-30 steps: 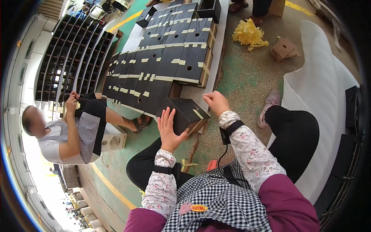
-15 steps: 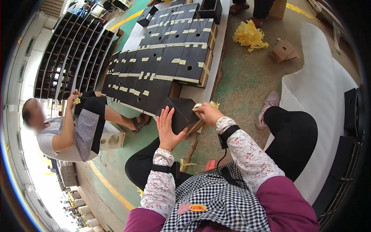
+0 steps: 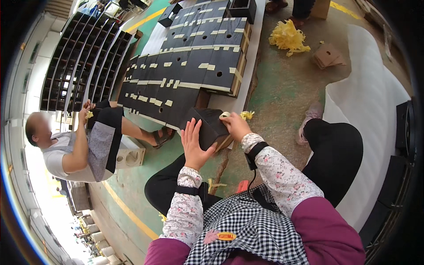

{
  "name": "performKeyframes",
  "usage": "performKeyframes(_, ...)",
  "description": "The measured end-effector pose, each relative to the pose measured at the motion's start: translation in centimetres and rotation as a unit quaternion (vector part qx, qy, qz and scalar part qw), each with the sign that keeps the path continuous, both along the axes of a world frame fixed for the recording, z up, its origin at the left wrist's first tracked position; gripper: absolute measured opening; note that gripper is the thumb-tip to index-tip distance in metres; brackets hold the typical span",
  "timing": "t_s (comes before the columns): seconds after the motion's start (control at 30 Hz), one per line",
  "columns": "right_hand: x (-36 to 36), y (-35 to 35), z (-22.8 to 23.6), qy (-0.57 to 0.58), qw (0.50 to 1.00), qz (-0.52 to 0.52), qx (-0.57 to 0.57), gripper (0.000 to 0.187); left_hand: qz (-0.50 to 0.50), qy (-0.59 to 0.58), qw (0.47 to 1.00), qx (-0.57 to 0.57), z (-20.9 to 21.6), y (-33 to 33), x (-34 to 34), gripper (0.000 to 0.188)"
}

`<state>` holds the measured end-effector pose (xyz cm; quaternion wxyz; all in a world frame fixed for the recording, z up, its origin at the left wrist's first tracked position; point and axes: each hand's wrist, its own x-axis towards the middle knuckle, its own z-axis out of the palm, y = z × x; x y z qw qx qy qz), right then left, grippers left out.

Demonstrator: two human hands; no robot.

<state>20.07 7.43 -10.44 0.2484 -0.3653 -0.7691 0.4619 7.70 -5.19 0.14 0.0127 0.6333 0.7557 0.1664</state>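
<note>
A small black wooden box (image 3: 206,132) with a bare brown lower edge stands between my hands, tilted towards me in view. My left hand (image 3: 194,148) lies on its near left side, fingers stretched out and thumb spread. At the box's far right corner, my right hand (image 3: 237,126) is closed on what looks like a small roll of pale tape (image 3: 225,115), pressed against the edge. Crumpled yellow tape (image 3: 247,115) shows just beyond the right fingers. The underside of the box and the right fingertips are partly hidden.
Rows of black boxes (image 3: 185,66) with pale tape strips lie beyond. A seated person (image 3: 75,145) works at left before a black rack (image 3: 79,66). At right are a yellow scrap pile (image 3: 289,37), brown boards (image 3: 329,56) and white foam sheeting (image 3: 366,110).
My right hand has shifted slightly, and the pale roll has turned and risen a little at the box corner. My left hand stays on the box.
</note>
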Motion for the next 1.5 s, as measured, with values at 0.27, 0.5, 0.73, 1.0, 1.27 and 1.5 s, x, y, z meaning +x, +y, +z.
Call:
performKeyframes(0.27,2.1,0.1,0.8,-0.03,0.998,0.049,-0.017,0.02,-0.008,-0.012,1.0,0.001,0.0,0.1,-0.1,0.082)
performKeyframes(0.5,6.1,4.9,1.1,-0.059,0.951,0.261,-0.158,0.025,-0.03,-0.014,0.999,-0.007,0.4,0.3,-0.2,0.082)
performKeyframes(0.73,11.5,6.7,1.9,-0.091,0.922,0.294,-0.234,0.028,-0.019,-0.018,1.0,-0.004,0.3,1.2,0.1,0.081)
performKeyframes(1.0,15.8,4.6,0.7,-0.278,0.865,0.367,-0.198,0.03,0.112,0.042,0.993,-0.005,-2.2,5.1,2.4,0.082)
performKeyframes(1.27,14.4,4.4,3.3,0.093,0.978,0.116,-0.144,0.021,0.09,0.103,0.989,-0.052,0.5,5.9,2.2,0.076)
performKeyframes(1.5,8.6,0.0,4.2,0.365,0.774,0.069,-0.512,0.022,-0.103,0.157,0.981,-0.049,1.8,9.6,-3.3,0.063)
